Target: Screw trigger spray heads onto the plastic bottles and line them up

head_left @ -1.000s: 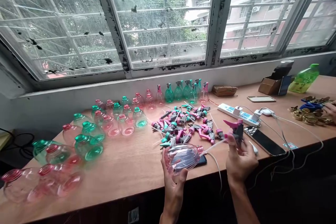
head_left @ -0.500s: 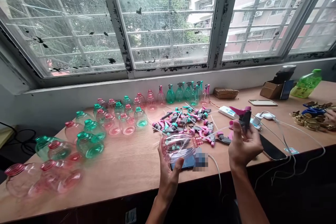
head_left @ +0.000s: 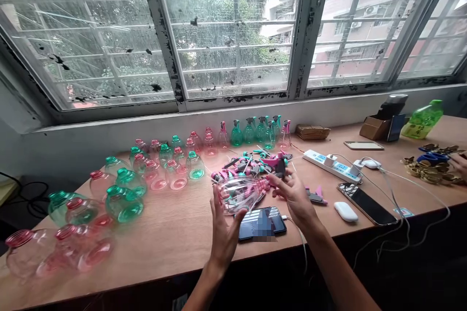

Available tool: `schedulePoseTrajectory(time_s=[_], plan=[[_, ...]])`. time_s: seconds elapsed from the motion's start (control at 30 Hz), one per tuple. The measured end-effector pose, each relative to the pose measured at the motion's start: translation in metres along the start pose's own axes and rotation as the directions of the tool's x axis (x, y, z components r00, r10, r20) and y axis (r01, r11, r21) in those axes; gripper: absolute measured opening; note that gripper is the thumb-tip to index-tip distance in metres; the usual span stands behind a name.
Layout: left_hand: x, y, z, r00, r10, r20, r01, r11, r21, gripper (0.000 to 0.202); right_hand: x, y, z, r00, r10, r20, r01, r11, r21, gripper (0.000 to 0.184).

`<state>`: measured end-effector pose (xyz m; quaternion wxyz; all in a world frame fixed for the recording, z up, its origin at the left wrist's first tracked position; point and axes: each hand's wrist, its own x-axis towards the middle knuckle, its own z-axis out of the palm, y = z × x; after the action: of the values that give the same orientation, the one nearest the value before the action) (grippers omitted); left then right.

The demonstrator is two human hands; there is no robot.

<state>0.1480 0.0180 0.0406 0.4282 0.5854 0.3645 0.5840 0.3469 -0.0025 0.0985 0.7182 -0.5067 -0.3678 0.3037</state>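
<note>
My left hand (head_left: pixel 223 227) grips a clear pink plastic bottle (head_left: pixel 241 193), held on its side above the wooden table (head_left: pixel 175 238). My right hand (head_left: pixel 294 193) holds a pink and black spray trigger head (head_left: pixel 275 164) against the bottle's neck, its tube inside the bottle. A pile of pink and teal trigger heads (head_left: pixel 248 167) lies just behind my hands. A phone (head_left: pixel 260 222) with its screen lit lies on the table below the bottle.
Several empty pink and green bottles (head_left: pixel 124 189) lie at the left. Finished spray bottles (head_left: pixel 255 129) stand by the wall. A power strip (head_left: pixel 330 164), a white mouse (head_left: pixel 345 211), a second phone (head_left: pixel 367 201) and cables sit right. Another person's hand (head_left: pixel 460 163) works at the far right.
My right hand has carried the trigger head left from beside the bottle to its neck, sliding the tube in. The left hand has raised the bottle slightly.
</note>
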Motion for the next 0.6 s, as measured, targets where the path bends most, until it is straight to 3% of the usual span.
schedulePoseTrajectory(time_s=[0.1,0.17,0.3,0.43,0.6], plan=[[0.000,-0.010,-0.020,0.999,-0.039,0.031,0.038,0.999,0.036,0.098,-0.009,-0.005,-0.003,0.956,0.098,0.277,-0.097,0.995,-0.015,0.043],[-0.007,-0.016,-0.033,0.996,-0.054,0.077,0.051,0.998,0.037,0.106,-0.023,-0.001,-0.008,0.923,0.137,0.360,-0.132,0.990,-0.039,0.036],[-0.023,-0.023,-0.052,0.978,-0.110,0.175,0.107,0.994,0.030,0.104,-0.056,0.026,-0.018,0.906,0.172,0.386,-0.164,0.985,-0.055,0.035],[-0.021,-0.021,-0.066,0.935,-0.167,0.314,0.173,0.985,0.007,0.112,-0.069,0.051,-0.020,0.910,0.180,0.374,-0.172,0.984,-0.055,0.044],[-0.010,-0.020,-0.074,0.893,-0.183,0.411,0.223,0.973,-0.052,0.090,-0.068,0.065,-0.014,0.923,0.173,0.344,-0.175,0.984,-0.025,0.044]])
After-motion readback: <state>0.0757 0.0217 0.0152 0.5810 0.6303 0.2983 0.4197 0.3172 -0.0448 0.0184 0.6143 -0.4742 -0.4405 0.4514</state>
